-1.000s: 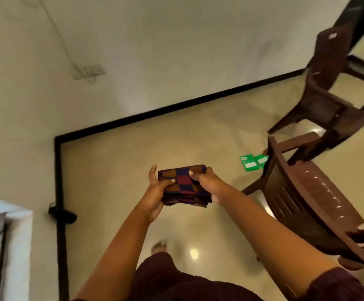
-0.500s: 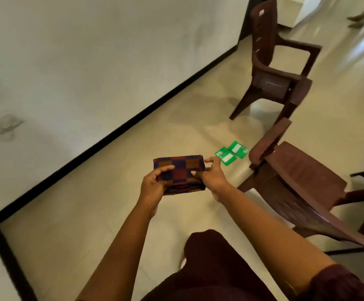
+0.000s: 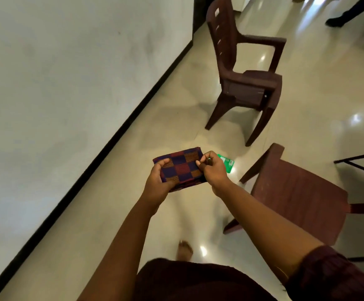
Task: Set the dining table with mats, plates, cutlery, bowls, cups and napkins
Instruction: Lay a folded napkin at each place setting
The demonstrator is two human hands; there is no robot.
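Since half a second ago my right hand (image 3: 212, 170) shifted to pinching a corner of the folded purple-and-orange checked cloth stack (image 3: 177, 168). My left hand (image 3: 158, 184) grips it from below, probably to peel one napkin off, just beside the brown plastic chair (image 3: 293, 190).

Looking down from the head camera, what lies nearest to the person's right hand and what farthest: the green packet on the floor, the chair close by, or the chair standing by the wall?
From the right hand:
1. Green packet, just beyond its knuckles.
2. Near chair, to its right.
3. Far chair, ahead by the wall.
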